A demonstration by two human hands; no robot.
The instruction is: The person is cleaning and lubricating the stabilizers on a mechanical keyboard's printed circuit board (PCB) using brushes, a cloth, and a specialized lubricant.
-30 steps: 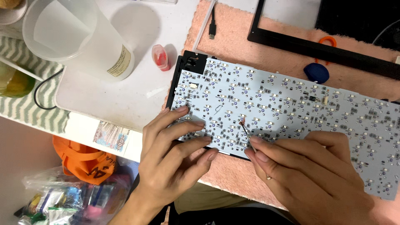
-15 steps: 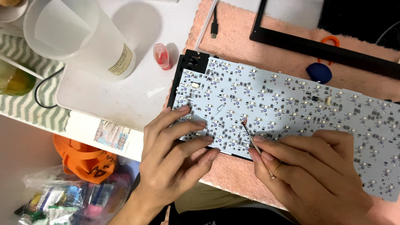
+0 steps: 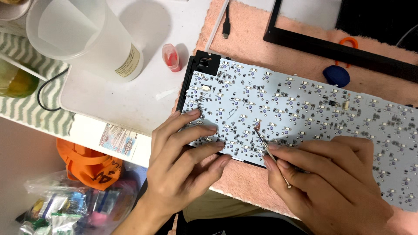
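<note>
Two hands work: left hand (image 3: 185,163) lies spread to steady the circuit board (image 3: 305,117); right hand (image 3: 331,182) pinches a thin tool (image 3: 271,154), tip touching it.

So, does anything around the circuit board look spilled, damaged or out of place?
Nothing spilled or broken shows. The circuit board lies slanted on the pink mat; its near-left corner overhangs under the left hand. The right hand holds a thin tool.
</note>
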